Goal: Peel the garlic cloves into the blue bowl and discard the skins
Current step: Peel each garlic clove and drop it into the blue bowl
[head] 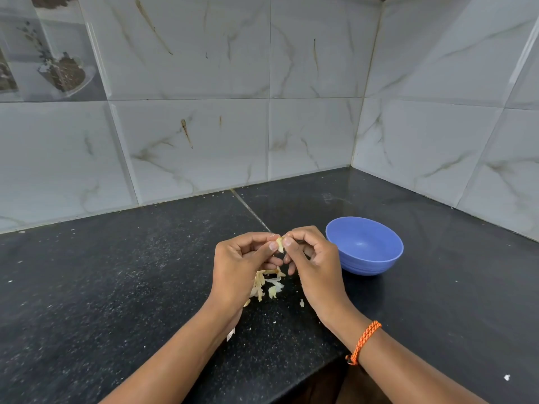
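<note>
Pinching one small pale garlic clove [280, 244] between them, left hand [239, 266] and right hand [313, 263] grasp its ends; light, firm, papery-skinned, probably slippery once bared.

Soft, even light; faint glare on the glossy tabletop [364, 193] beyond the hands; wide-angle bending tilts the wall tiles [437, 83]; focus sharp.

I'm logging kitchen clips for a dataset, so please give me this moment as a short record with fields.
surface: dark stone counter in a tiled corner
left hand: pinches the garlic clove
right hand: pinches the same clove from the other side
bowl: blue, right of the hands, no cloves visible inside
skins: loose pile on the counter under the hands
wrist: orange bracelet on the right arm
</note>
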Available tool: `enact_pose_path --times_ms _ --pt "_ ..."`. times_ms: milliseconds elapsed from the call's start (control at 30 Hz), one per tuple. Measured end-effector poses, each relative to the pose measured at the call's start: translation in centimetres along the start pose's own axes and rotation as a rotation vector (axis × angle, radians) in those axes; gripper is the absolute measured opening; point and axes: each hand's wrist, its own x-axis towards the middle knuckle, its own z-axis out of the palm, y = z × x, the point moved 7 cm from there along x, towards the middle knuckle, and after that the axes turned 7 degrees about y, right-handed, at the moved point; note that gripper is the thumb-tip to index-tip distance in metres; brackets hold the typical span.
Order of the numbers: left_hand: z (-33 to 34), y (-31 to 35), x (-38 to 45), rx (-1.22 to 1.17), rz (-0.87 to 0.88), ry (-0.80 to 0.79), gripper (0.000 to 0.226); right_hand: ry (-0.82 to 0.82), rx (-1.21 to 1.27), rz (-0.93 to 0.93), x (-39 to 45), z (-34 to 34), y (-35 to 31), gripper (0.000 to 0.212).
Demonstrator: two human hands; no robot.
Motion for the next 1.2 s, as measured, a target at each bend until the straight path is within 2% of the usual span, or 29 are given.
enact_pose_path --times_ms 100,333,433,533,667,867,933,1033,1133,1200 --pt "0.1 -0.1 -0.1 -0.031 -0.020 -0.012 0.012 0.016 -0.015 0.008 -0.2 0.2 0.1 0.008" --pt "0.2 -0.1 -0.6 -0.057 -0.037 0.034 0.010 0.100 -0.190 -0.168 -0.7 0.2 -0.7 0.004" --pt "0.7 0.1 -0.9 -0.085 -0.043 0.007 0.016 0.133 -0.189 -0.178 -0.9 0.0 -0.8 0.002" --pt "0.7 0.1 -1.0 -0.089 -0.041 0.006 0.024 0.124 -0.100 -0.093 -1.0 0.1 -0.3 0.005" --pt "0.2 -0.3 -0.8 -0.121 -0.073 0.018 0.018 0.035 0.053 0.060 -0.8 0.6 0.3 0.008" --pt "-0.2 -0.4 -0.2 -0.140 -0.090 0.035 0.018 -0.021 0.140 0.142 -0.4 0.5 0.5 0.012" --pt "-0.5 -0.6 0.1 -0.141 -0.092 0.048 0.020 -0.016 0.080 0.122 -0.1 0.2 0.6 0.016" --pt "-0.9 -0.5 0.5 -0.101 -0.058 0.056 0.023 -0.061 -0.152 0.006 0.3 0.0 0.6 0.022" --pt "-0.9 -0.4 0.7 -0.070 -0.038 0.043 0.026 -0.066 -0.374 -0.090 0.5 -0.2 0.5 0.014" --pt "-0.8 -0.4 0.8 -0.036 -0.020 0.036 0.024 -0.033 -0.429 -0.115 0.6 -0.5 0.5 0.005"
